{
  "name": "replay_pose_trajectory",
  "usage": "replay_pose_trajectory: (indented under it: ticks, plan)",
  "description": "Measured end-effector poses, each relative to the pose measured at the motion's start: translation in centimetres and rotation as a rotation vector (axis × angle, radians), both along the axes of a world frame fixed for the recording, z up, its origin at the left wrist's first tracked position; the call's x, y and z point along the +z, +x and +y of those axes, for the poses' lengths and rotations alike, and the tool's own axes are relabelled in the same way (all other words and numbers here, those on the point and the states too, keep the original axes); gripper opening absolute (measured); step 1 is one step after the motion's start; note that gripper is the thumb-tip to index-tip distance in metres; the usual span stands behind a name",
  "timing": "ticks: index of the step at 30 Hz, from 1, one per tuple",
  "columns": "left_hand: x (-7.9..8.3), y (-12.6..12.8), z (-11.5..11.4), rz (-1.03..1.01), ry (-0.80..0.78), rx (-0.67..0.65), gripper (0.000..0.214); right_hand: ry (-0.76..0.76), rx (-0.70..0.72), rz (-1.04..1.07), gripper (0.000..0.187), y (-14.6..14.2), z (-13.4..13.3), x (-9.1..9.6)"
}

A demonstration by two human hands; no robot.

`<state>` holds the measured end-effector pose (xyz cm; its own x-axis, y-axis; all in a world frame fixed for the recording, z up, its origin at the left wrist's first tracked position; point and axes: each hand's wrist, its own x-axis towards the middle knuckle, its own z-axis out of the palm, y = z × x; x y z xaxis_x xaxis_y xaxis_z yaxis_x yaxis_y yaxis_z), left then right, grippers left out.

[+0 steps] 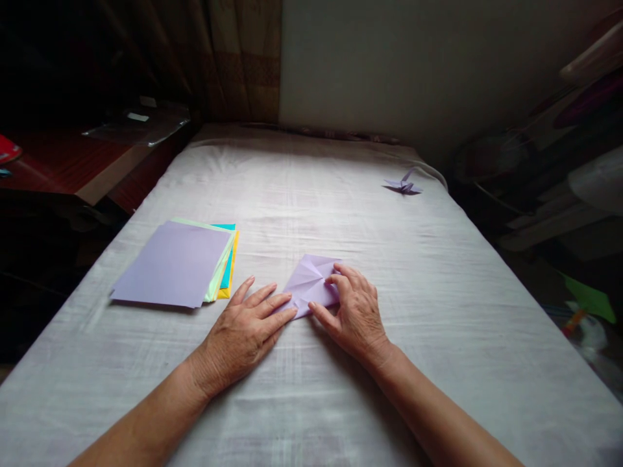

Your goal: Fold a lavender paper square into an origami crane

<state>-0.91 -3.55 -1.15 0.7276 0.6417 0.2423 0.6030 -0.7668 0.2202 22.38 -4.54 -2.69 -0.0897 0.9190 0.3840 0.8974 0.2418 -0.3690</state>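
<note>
A partly folded lilac paper (pixel 310 284) lies on the white cloth (pixel 341 214) in front of me. My left hand (pixel 243 334) lies flat, fingers stretched out, with its fingertips pressing the paper's lower left corner. My right hand (pixel 353 314) rests on the paper's right side, fingers curled and pressing on a fold, thumb along the lower edge. The paper stays flat on the cloth under both hands.
A stack of coloured sheets (pixel 178 263), lilac on top, lies to the left. A finished lilac paper crane (pixel 403 185) sits far right near the wall. A dark wooden table (pixel 73 162) stands on the left, and cluttered items (pixel 559 194) on the right.
</note>
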Motion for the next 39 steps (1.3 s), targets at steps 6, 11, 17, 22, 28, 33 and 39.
replay_pose_trajectory:
  ticks: [6,11,17,22,28,33,39]
  plan:
    - [-0.1,0.0,0.1,-0.025,0.028,0.002,0.031,-0.021,0.008,-0.032,0.047,-1.1,-0.2,-0.3]
    - [0.0,0.1,0.1,-0.028,0.031,0.002,0.03,-0.066,-0.006,-0.052,0.049,-0.9,-0.2,-0.4]
    - [0.0,0.0,0.1,-0.022,0.015,0.005,0.031,-0.097,-0.009,-0.065,0.052,-1.1,-0.2,-0.3]
    - [0.0,-0.1,0.0,-0.014,0.01,0.01,0.03,-0.107,-0.023,-0.073,0.056,-0.2,-0.2,-0.5]
    - [-0.1,-0.2,0.1,-0.009,0.002,0.011,0.03,-0.141,-0.165,-0.112,0.063,4.1,-0.1,-1.4]
    - [-0.2,-0.2,0.1,-0.019,0.011,0.002,0.03,-0.116,-0.222,-0.111,0.059,6.1,-0.4,-1.4]
    - [-0.1,-0.2,0.1,-0.007,-0.003,0.005,0.03,0.027,0.165,-0.186,0.052,2.8,-1.2,0.6]
